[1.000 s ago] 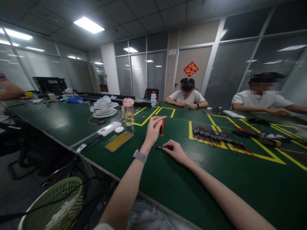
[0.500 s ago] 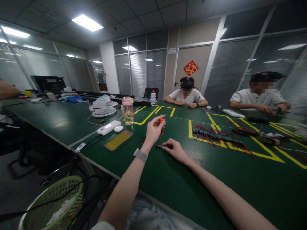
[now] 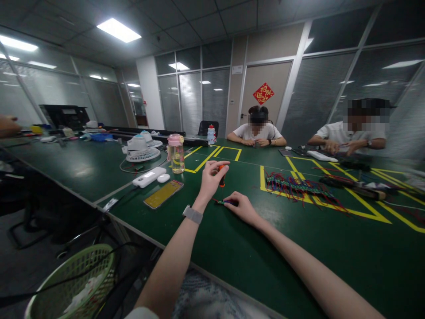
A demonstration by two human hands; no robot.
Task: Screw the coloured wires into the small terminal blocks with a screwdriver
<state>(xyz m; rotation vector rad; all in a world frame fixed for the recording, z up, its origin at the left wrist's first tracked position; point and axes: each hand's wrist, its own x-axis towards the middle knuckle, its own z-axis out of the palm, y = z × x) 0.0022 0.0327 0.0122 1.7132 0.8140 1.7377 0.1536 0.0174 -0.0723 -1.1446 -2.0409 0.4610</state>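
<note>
My left hand [image 3: 211, 177] is raised over the green table [image 3: 232, 257], fingers closed round the orange handle of a small screwdriver [image 3: 222, 175] held upright, tip down. My right hand [image 3: 244, 207] rests on the table just right of it, fingers pinning a small dark connector piece [image 3: 224, 202] with short wires. The screwdriver's tip points down at that piece. A grey watch sits on my left wrist.
A yellow phone [image 3: 164, 194], white remote [image 3: 149, 177], pink-lidded bottle [image 3: 176, 153] and small fans [image 3: 142, 149] lie to the left. A pile of red and green wired parts [image 3: 295, 186] lies to the right. Two people sit across the table. A green basket [image 3: 71, 283] stands on the floor.
My left hand's fingers have shifted round the screwdriver's handle while it stays upright. My right hand has kept still. The person at the far right has drawn both hands together.
</note>
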